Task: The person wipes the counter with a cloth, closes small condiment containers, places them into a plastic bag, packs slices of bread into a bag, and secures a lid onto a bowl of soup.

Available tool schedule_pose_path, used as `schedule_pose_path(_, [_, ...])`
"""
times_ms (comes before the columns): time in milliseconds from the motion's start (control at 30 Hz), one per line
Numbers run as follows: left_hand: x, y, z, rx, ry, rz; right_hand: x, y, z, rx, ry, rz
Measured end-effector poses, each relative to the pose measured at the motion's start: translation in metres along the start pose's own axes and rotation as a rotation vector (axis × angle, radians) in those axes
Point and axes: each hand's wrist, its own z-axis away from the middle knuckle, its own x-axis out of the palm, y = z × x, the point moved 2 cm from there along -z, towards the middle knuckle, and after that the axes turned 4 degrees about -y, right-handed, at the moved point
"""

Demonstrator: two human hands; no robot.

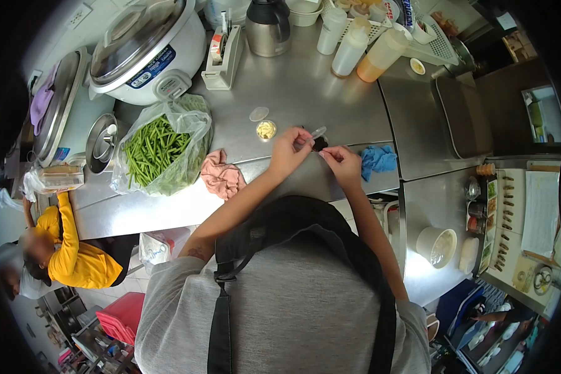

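Over the steel counter, my left hand (pixel 291 151) is closed in a pinch on a small clear plastic lid (pixel 318 132), held tilted. My right hand (pixel 344 166) is also pinched, its fingertips at the edge of a small dark item (pixel 320 144) between both hands; whether it is a filled cup I cannot tell. What the right fingers grip is hidden. Left of my hands stands a small clear cup (pixel 266 129) with pale yellow pieces in it. A loose round clear lid (pixel 259 114) lies just behind that cup.
A pink cloth (pixel 222 175) and a plastic bag of green beans (pixel 158 149) lie to the left, a blue cloth (pixel 378 161) to the right. Behind are a rice cooker (pixel 144 53), tape dispenser (pixel 224 62), steel jug (pixel 268 30) and squeeze bottles (pixel 350 50). A person in yellow (pixel 81 258) is at left.
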Motion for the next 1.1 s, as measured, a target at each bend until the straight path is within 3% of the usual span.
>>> schedule_pose_path(167, [-0.007,0.027,0.008,0.135,-0.041,-0.169,0.0,-0.002,-0.007,-0.059,-0.008,0.062])
schedule_pose_path(267, [-0.011,0.027,0.007,0.361,-0.077,-0.353,0.002,-0.001,-0.009,-0.032,0.02,-0.025])
schedule_pose_path(567, [-0.016,0.026,0.009,0.413,-0.14,-0.46,-0.002,0.0,-0.011,-0.085,-0.072,0.006])
schedule_pose_path(967, [-0.014,0.016,0.012,0.511,-0.165,-0.522,0.004,0.014,-0.001,-0.007,0.052,-0.138])
schedule_pose_path(1100, [-0.014,0.013,0.012,0.532,-0.177,-0.555,0.002,0.008,0.001,-0.115,0.059,-0.018])
